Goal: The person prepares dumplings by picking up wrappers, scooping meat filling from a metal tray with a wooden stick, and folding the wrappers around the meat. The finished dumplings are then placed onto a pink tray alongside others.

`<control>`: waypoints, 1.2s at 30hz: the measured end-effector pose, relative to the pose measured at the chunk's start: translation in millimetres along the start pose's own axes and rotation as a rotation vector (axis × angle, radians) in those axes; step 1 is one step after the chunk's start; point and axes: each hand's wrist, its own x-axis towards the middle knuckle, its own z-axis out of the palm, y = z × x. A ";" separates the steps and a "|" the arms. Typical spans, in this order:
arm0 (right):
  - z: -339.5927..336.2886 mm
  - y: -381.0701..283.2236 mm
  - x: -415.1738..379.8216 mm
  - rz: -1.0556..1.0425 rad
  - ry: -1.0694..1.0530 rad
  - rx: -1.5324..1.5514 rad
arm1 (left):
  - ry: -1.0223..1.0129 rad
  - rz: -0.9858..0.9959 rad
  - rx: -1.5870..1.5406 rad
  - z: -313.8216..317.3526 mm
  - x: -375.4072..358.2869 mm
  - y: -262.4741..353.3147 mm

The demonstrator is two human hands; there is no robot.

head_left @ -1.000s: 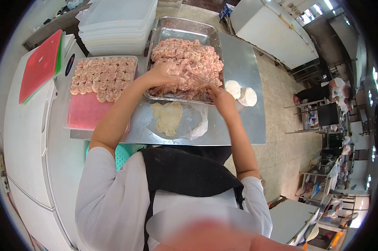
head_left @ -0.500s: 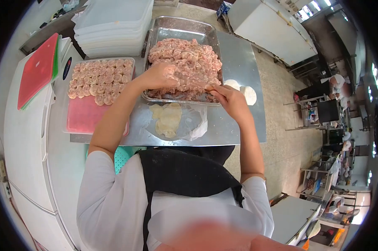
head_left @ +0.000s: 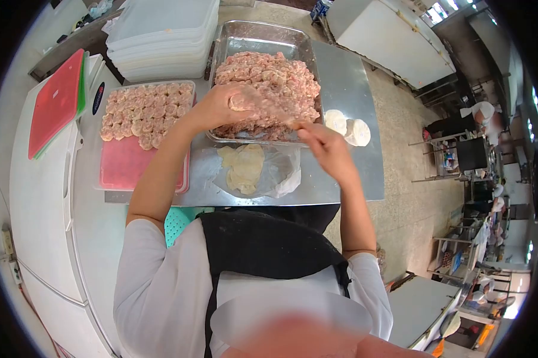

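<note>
My left hand (head_left: pixel 224 102) is cupped round a dumpling (head_left: pixel 241 103) of pale wrapper and minced meat, over the near left side of a metal tray (head_left: pixel 263 45). Pink minced meat (head_left: pixel 275 77) is heaped in that tray. At the tray's near right edge, my right hand (head_left: pixel 323 145) is closed on the wooden handle of a spreading tool (head_left: pixel 295 124). The tool's blade is blurred and points left, toward the dumpling. Loose round wrappers (head_left: pixel 245 170) lie on a plastic bag (head_left: pixel 288 179) in front of the tray.
Left of the meat, a plastic box (head_left: pixel 188 179) with a red base (head_left: pixel 129 164) holds rows of filled dumplings (head_left: pixel 143 107). Stacked plastic boxes (head_left: pixel 161 36) stand behind it. Two stacks of white wrappers (head_left: pixel 357 132) sit right of the tray. Other people (head_left: pixel 480 113) are far right.
My right hand has turned and shifted slightly, and the tool's blade has moved nearer the dumpling. My left hand's fingers are now curled with the dumpling showing. The whole view has shifted slightly right.
</note>
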 end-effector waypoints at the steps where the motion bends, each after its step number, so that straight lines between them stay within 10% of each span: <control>1: 9.7 -4.9 3.6 0.021 -0.071 -0.061 | -0.071 -0.052 0.019 -2.6 2.1 -1.1; 13: 28.9 60.7 4.1 0.342 -0.223 0.170 | 0.557 -0.493 0.140 -128.6 -189.8 -48.7; 16: 29.0 58.0 9.0 0.409 -0.254 0.257 | 0.454 -0.728 0.675 -130.7 -233.7 -68.5; 19: 35.2 54.6 12.8 0.375 -0.234 0.250 | 0.412 -0.978 0.538 -108.8 -228.6 -65.0; 31: 49.8 -1.8 103.6 -0.234 -0.326 -0.931 | 0.345 -0.532 0.703 -90.5 -218.7 -120.8; 36: 109.5 10.0 115.3 -0.445 -0.275 -1.103 | 0.320 -0.318 0.686 -33.5 -160.6 -22.5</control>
